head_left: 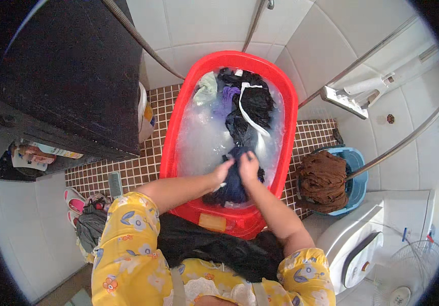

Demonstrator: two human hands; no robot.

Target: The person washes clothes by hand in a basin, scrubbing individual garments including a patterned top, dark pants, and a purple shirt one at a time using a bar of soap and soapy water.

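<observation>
In front of me stands a red tub (171, 148) of cloudy, soapy water (199, 135). At its near end my left hand (222, 174) and my right hand (249, 166) are closed on a bunched dark navy cloth (235, 189), one on each side of it. The cloth's lower part lies in the near end of the tub. Farther in float black garments (260, 104) with a white band, a purple cloth (225, 103) and a pale green cloth (207, 87). A yellowish block (213, 222) is at the near rim.
To the right, a blue bucket (359, 186) holds a brown cloth-like bundle (323, 181), with a pole against it. A white toilet (403, 204) stands nearer. Left are a dark cabinet (71, 76), a white bucket (145, 115), a floor drain (115, 183) and slippers (74, 200).
</observation>
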